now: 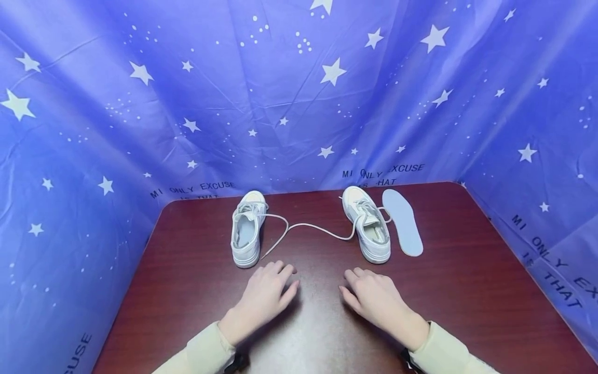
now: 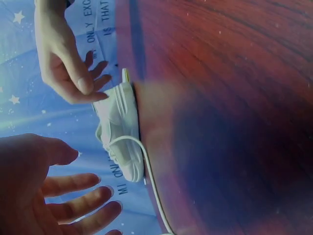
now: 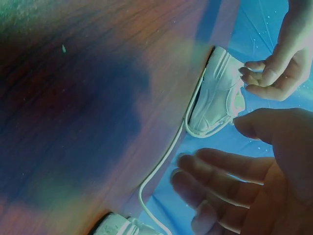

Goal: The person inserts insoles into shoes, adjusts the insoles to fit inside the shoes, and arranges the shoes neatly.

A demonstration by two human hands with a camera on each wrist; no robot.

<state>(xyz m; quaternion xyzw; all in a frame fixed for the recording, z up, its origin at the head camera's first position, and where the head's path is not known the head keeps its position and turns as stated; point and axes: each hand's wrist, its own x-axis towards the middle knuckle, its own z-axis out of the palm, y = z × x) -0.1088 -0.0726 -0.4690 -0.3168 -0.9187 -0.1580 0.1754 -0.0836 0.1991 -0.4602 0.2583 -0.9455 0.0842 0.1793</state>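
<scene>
Two white lace-up sneakers stand toward the back of the table, toes away from me. Just in front of the left sneaker is my left hand, empty, with its fingers loosely bent. My right hand is likewise empty, relaxed and a little short of the right sneaker. A pale grey insole lies flat just right of that sneaker. Inside the left sneaker a pale grey footbed shows. The left wrist view has the right sneaker side-on beyond both hands; the right wrist view shows the left sneaker.
A long white shoelace runs loosely across the tabletop between the sneakers, one end near my left fingers. The dark red wooden table has rounded back corners. Blue curtains with white stars and printed words enclose the back and both sides.
</scene>
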